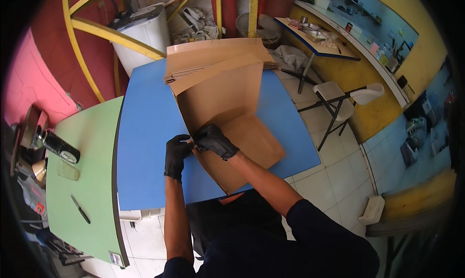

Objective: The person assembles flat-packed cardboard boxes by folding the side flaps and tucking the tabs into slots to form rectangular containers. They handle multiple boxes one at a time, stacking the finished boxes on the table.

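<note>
My black-gloved left hand (177, 156) is nearly closed, thumb and fingertips pinching the left edge of the cardboard box (220, 101). My right hand (214, 141), gloved alike, is curled inside that same edge, close by the left; its fingertips are hidden, so I cannot tell how firmly it grips. The box sits open in front of me on the blue bench (145, 127), its far panel standing up. Left of the box, on the green bench (92, 132), lie a knife (81, 210), a glass (68, 171) and a black bottle (59, 144). Right behind the box is a stack of flat cardboard (208, 51). To the right of the box stands a folding chair (334, 97). Farther off, beyond the box, are a white appliance (145, 38) to the left and a cluttered far bench (334, 46) to the right.
</note>
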The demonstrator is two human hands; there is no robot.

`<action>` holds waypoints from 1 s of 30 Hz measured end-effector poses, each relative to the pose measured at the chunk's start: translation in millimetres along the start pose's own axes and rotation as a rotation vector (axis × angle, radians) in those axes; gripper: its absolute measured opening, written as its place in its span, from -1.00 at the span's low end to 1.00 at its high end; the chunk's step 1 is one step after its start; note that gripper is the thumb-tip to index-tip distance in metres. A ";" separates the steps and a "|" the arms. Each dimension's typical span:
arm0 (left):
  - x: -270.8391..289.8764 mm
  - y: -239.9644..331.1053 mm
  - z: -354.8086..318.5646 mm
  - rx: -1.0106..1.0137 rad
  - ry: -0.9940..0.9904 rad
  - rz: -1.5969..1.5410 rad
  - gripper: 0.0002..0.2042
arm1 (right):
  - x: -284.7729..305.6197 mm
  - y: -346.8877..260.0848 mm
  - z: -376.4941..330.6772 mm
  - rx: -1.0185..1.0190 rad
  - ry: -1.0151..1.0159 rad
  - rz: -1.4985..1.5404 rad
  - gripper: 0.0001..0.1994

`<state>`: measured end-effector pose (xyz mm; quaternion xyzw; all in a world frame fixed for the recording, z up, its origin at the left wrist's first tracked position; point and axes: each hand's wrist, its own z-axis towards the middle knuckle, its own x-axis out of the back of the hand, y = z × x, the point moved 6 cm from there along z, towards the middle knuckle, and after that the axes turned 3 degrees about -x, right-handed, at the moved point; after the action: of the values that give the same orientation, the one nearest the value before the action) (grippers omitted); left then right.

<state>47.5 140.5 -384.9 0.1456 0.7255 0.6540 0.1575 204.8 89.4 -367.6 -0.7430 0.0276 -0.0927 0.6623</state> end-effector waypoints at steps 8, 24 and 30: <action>-1.8 14.2 -3.1 -0.072 -0.023 0.061 -0.45 | 6.3 8.1 5.4 0.043 0.004 0.069 -0.84; -17.1 48.5 -32.3 -0.216 0.090 0.668 -0.14 | 35.5 -43.7 -59.3 0.226 0.131 -0.786 -0.74; -11.7 72.8 -6.0 -0.368 0.014 0.471 -0.30 | 165.1 -76.7 -76.3 0.543 0.880 -0.734 -0.67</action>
<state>55.9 137.7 -311.4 0.2742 0.5420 0.7941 0.0200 347.2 -3.1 -267.0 -0.4019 0.0164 -0.6144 0.6788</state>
